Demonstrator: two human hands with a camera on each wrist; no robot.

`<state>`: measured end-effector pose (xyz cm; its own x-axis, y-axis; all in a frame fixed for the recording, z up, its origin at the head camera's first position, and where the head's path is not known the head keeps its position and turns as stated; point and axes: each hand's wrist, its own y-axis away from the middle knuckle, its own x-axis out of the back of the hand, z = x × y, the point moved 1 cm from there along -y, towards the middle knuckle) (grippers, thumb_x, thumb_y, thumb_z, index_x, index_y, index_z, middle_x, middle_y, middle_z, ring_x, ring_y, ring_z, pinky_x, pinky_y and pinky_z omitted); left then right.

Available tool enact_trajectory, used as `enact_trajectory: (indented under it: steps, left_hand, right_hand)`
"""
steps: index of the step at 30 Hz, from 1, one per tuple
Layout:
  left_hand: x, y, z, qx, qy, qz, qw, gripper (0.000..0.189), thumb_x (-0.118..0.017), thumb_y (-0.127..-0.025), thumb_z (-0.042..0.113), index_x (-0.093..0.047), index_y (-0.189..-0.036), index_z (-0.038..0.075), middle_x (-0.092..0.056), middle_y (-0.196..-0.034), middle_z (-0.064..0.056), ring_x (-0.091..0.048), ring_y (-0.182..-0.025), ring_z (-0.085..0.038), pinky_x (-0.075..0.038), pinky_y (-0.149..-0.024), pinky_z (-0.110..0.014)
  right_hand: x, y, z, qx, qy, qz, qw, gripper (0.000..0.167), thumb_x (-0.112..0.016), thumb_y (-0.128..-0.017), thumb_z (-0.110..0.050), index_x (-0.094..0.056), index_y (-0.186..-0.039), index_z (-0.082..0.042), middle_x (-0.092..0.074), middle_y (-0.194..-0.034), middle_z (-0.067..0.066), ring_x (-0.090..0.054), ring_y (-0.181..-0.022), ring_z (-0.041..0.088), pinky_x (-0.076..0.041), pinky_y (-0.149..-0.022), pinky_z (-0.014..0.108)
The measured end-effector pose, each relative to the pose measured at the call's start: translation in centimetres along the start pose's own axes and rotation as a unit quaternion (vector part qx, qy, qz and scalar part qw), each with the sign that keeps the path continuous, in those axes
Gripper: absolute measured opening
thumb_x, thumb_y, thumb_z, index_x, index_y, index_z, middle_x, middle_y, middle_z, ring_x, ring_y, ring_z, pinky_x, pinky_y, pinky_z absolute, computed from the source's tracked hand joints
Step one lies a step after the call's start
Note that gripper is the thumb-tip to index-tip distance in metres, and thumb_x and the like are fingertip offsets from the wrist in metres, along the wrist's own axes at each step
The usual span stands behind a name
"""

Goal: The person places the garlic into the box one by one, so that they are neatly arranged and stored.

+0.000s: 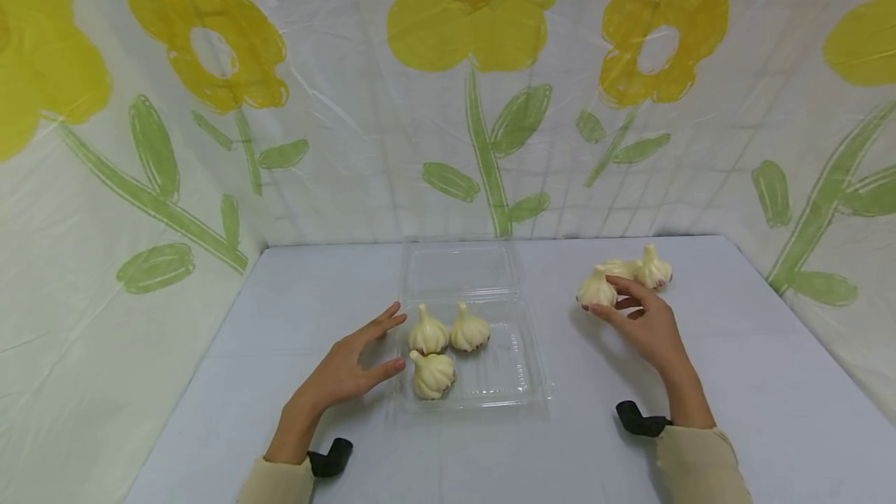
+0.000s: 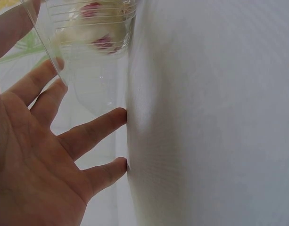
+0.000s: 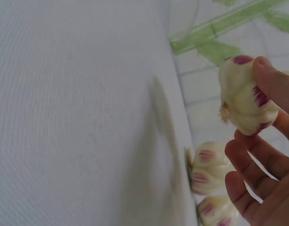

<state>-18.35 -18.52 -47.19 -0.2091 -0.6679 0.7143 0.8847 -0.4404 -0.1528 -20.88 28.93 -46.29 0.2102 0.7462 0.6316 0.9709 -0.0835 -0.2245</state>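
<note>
Right hand (image 1: 647, 325): pinched a garlic bulb (image 1: 596, 292).
Tray (image 1: 500, 372): lay toward eight o'clock from that bulb.
Left hand (image 1: 346, 364): was nearer the tray, fingers spread.

The site is a curtained booth: white sheeting (image 1: 343, 201) printed with yellow flowers (image 1: 427, 29) encloses a white table (image 1: 763, 364) on three sides. Building type cannot be determined.

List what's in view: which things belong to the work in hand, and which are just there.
Part of the work:
cream, ridged garlic bulb, pinched in the right hand
two similar bulbs just beyond that hand
three cream bulbs inside the open, clear, rectangular plastic box
left hand at the box's left side

Just there:
flat white table
white curtain with yellow flowers
</note>
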Motion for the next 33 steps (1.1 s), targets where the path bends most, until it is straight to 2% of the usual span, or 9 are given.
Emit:
enact_trajectory:
  steps: [5,7,11,14,19,27,33]
  left_hand:
    - [0.0,0.0,0.1,0.001,0.0,0.0,1.0,0.069,-0.072,-0.094,0.043,-0.046,-0.155,0.023,-0.03,-0.168,0.007,-0.039,-0.15,-0.031,-0.035,-0.114,-0.067]
    - [0.0,0.0,0.1,0.002,-0.001,0.0,1.0,0.069,-0.072,-0.094,0.042,-0.046,-0.155,0.023,-0.03,-0.168,0.007,-0.04,-0.15,-0.031,-0.036,-0.114,-0.067]
    - [0.0,0.0,0.1,0.004,-0.003,0.0,1.0,0.069,-0.073,-0.094,0.04,-0.046,-0.155,0.023,-0.029,-0.168,0.008,-0.041,-0.149,-0.031,-0.036,-0.114,-0.067]
    - [0.0,0.0,0.1,0.006,0.0,-0.001,1.0,0.069,-0.073,-0.094,0.04,-0.046,-0.155,0.023,-0.029,-0.168,0.008,-0.041,-0.149,-0.031,-0.035,-0.114,-0.067]
    - [0.0,0.1,0.2,0.005,0.001,-0.001,1.0,0.069,-0.073,-0.094,0.04,-0.046,-0.155,0.022,-0.03,-0.168,0.007,-0.041,-0.149,-0.032,-0.035,-0.115,-0.066]
    - [0.1,0.1,0.2,0.003,-0.001,-0.001,1.0,0.069,-0.072,-0.094,0.043,-0.046,-0.155,0.023,-0.03,-0.168,0.007,-0.04,-0.15,-0.031,-0.036,-0.114,-0.066]
    - [0.1,0.0,0.2,0.002,-0.003,0.002,1.0,0.07,-0.072,-0.093,0.046,-0.047,-0.154,0.024,-0.03,-0.168,0.009,-0.042,-0.149,-0.029,-0.036,-0.115,-0.065]
  right_hand:
    - [-0.3,0.0,-0.9,0.028,-0.01,-0.005,0.9996,0.062,-0.079,-0.09,-0.037,-0.059,-0.144,-0.014,-0.066,-0.132,0.011,-0.062,-0.096,0.005,-0.046,-0.079,0.018]
    - [-0.5,0.0,-1.3,0.033,-0.013,-0.012,0.9993,0.061,-0.079,-0.09,-0.037,-0.059,-0.144,-0.015,-0.066,-0.133,0.01,-0.062,-0.098,0.007,-0.047,-0.08,0.021]
    - [-0.8,0.1,-2.3,0.041,-0.013,-0.029,0.9986,0.06,-0.079,-0.09,-0.038,-0.06,-0.143,-0.016,-0.065,-0.134,0.011,-0.063,-0.102,0.02,-0.048,-0.082,0.024]
    - [-1.1,0.2,-3.0,0.053,-0.012,-0.038,0.9978,0.059,-0.08,-0.089,-0.037,-0.061,-0.141,-0.017,-0.065,-0.132,0.011,-0.062,-0.103,0.023,-0.049,-0.083,0.023]
    - [-1.5,0.2,-4.2,0.076,-0.023,-0.045,0.9959,0.057,-0.082,-0.088,-0.033,-0.063,-0.139,-0.018,-0.068,-0.129,0.009,-0.061,-0.101,0.017,-0.05,-0.082,0.025]
    - [-2.4,0.8,-6.3,0.096,-0.025,-0.065,0.9929,0.058,-0.083,-0.086,-0.037,-0.063,-0.137,-0.02,-0.068,-0.132,0.001,-0.06,-0.103,0.013,-0.052,-0.087,0.039]
    - [-3.2,1.2,-7.5,0.11,-0.041,-0.08,0.9899,0.054,-0.084,-0.085,-0.037,-0.064,-0.133,-0.026,-0.069,-0.126,-0.006,-0.06,-0.103,0.009,-0.051,-0.088,0.032]
